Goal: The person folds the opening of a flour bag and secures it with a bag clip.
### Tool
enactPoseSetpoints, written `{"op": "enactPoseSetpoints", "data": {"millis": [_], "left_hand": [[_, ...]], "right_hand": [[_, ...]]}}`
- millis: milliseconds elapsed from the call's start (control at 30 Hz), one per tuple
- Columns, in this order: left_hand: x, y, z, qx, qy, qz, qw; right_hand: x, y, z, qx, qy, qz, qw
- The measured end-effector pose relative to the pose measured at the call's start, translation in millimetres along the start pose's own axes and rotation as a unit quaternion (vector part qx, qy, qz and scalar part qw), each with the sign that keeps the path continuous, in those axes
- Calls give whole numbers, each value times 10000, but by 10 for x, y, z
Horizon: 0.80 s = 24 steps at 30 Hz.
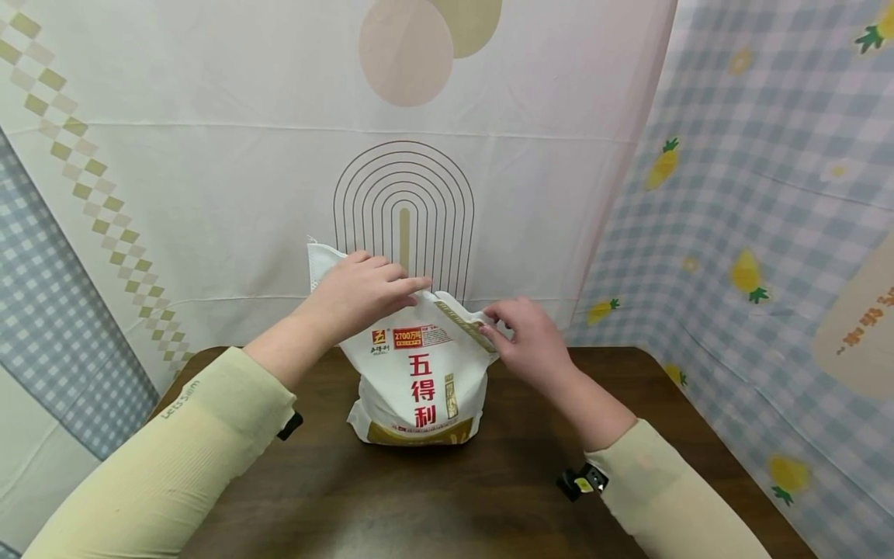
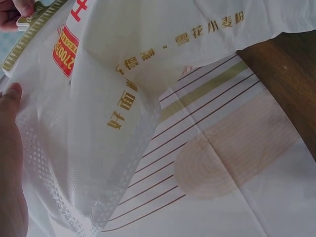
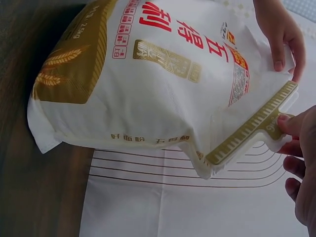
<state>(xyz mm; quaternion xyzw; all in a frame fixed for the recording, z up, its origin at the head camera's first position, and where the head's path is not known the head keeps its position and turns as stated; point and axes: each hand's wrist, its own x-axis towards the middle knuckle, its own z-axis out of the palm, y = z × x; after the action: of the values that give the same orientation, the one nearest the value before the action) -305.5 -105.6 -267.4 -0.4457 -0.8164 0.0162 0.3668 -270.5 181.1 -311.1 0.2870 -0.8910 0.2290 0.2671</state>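
Observation:
A white flour bag [image 1: 421,373] with red lettering and a gold base band stands on the table. Along the right part of its folded top lies a gold-and-white striped bag clip [image 3: 254,123]. My left hand [image 1: 365,286] holds the bag's top edge, thumb on the front and fingers over the back in the right wrist view. With thumb and fingers my right hand [image 1: 532,341] pinches the tab of the clip. The bag's left top corner sticks up past my left hand. In the left wrist view, the bag's loose side [image 2: 123,103] hangs in folds.
The dark wooden table [image 1: 419,505] has rounded far corners. A white cloth [image 1: 230,194] with printed arches hangs close behind the bag. Blue checked cloth [image 1: 733,194] with pineapples covers the right side, and more checked cloth [image 1: 56,295] hangs on the left.

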Motion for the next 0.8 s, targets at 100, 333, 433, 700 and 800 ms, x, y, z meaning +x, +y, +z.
{"op": "enactPoseSetpoints", "data": {"millis": [100, 333, 433, 700, 800], "left_hand": [[1, 6, 10, -41, 115, -5, 9999], [4, 22, 14, -71, 172, -88, 9998], [4, 29, 11, -74, 167, -107, 9998], [1, 30, 5, -123, 199, -172, 9996], [-3, 32, 9, -146, 213, -202, 9995]], "right_hand": [[-3, -22, 11, -179, 50, -112, 9998], [-19, -39, 40, -428, 182, -377, 9982], [-21, -52, 48, -492, 291, -518, 9970], [-22, -97, 68, -648, 461, -702, 9944], [-18, -106, 76, -677, 490, -741, 9937]]}}
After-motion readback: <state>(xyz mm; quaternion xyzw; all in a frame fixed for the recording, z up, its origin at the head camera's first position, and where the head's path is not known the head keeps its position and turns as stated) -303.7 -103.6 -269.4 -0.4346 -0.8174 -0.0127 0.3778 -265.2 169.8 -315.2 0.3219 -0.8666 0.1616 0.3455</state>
